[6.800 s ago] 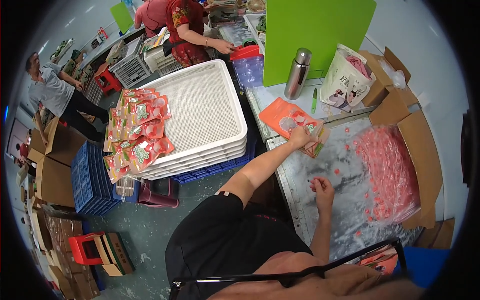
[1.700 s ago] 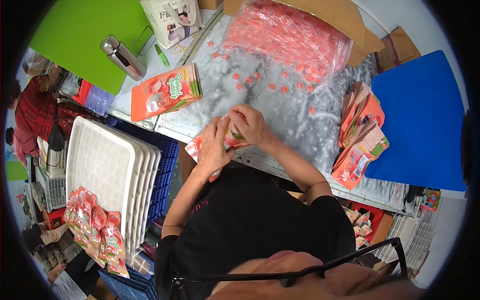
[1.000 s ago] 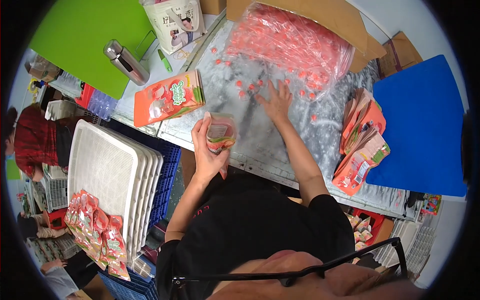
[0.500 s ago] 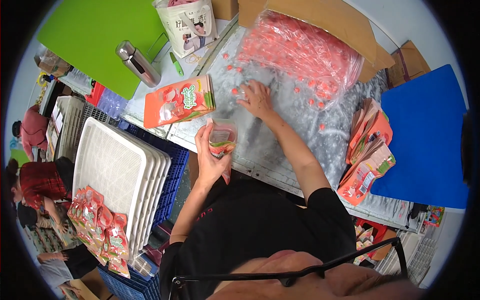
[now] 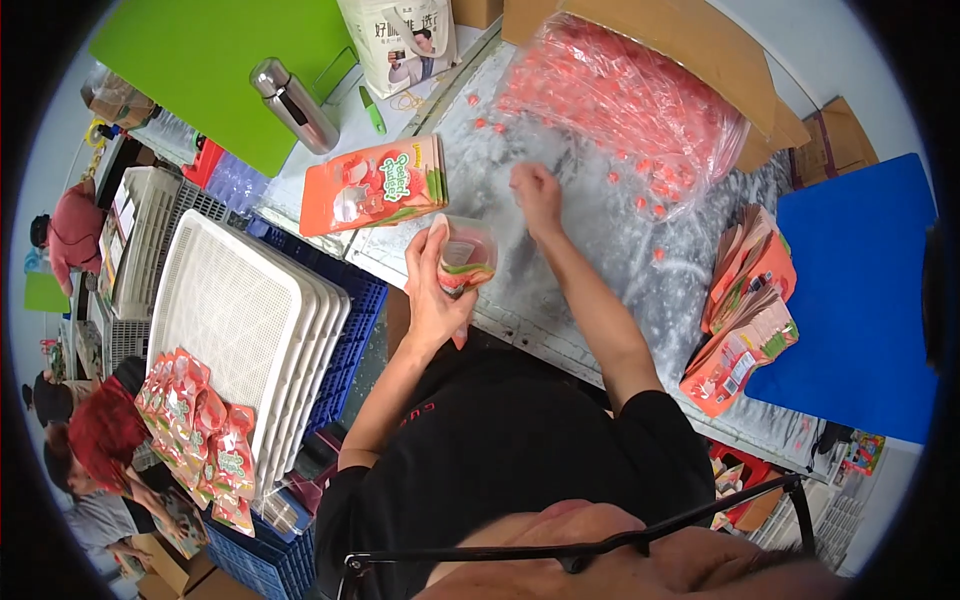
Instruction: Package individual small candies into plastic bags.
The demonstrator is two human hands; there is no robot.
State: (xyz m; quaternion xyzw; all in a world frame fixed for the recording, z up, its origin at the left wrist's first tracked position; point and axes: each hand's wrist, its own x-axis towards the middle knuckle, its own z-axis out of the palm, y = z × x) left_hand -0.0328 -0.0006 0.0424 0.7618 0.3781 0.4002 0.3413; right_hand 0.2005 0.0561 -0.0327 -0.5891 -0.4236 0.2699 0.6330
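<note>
the left hand (image 5: 430, 292) pinches an open pouch (image 5: 470, 262) between thumb and fingers, its mouth gaping upward, by the near edge of the table (image 5: 590, 300). from that pouch, the right hand (image 5: 538, 197) is between one and two o'clock, fingers curled in toward the palm; whether they grip anything cannot be told. beyond it, farther out in the same direction, a clear plastic bag of red balls (image 5: 625, 110) spills from a cardboard box (image 5: 700, 45), with loose balls (image 5: 658, 190) lying near its mouth. at ten o'clock, just beside the open pouch, lies a stack of flat pouches (image 5: 375, 188); past it stands a steel flask (image 5: 298, 108). a green-handled tool (image 5: 372, 112) lies at eleven. fanned pouches (image 5: 745, 300) rest at three o'clock, against a blue board (image 5: 850, 310). stacked white trays (image 5: 228, 290) stand at nine, and plump pouches (image 5: 200, 430) lie on them toward eight.
</note>
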